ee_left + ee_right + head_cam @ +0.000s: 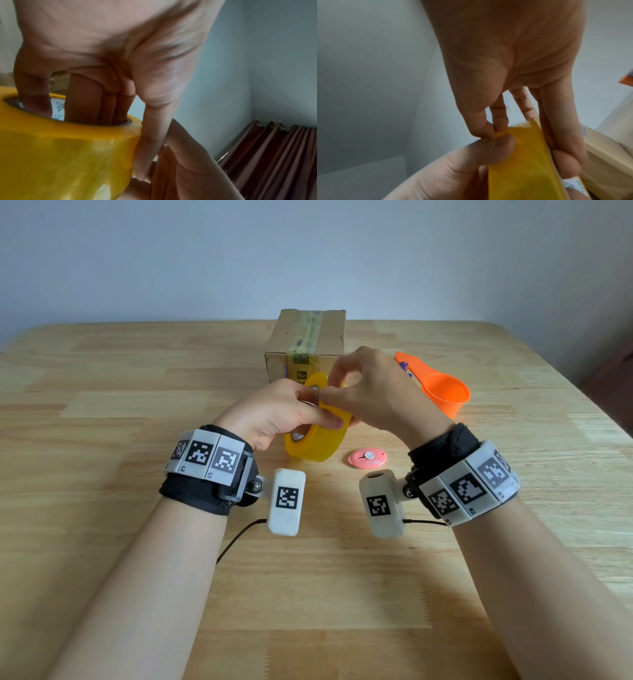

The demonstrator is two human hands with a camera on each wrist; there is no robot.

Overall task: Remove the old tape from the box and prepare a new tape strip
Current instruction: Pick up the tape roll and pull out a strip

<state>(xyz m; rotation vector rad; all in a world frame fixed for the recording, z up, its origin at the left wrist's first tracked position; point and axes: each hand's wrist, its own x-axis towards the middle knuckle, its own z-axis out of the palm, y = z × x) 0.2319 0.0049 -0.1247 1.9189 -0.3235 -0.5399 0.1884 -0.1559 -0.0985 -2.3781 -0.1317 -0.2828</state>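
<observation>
A yellow tape roll [317, 440] is held upright above the table, in front of the cardboard box [308, 344]. My left hand [284, 416] grips the roll [65, 155], several fingers pushed through its core and the thumb lying on the outer band. My right hand [366, 392] reaches over the roll [530, 155]; its thumb and forefinger pinch at the band's top edge beside my left thumb [496, 148]. A strip of old tape [306, 335] runs over the box's top and down its front face.
An orange measuring scoop [442, 392] lies to the right of the box. A small pink oval cutter [367, 457] rests on the wooden table [137, 405] just under my right wrist. A brown curtain [274, 155] hangs at the room's edge.
</observation>
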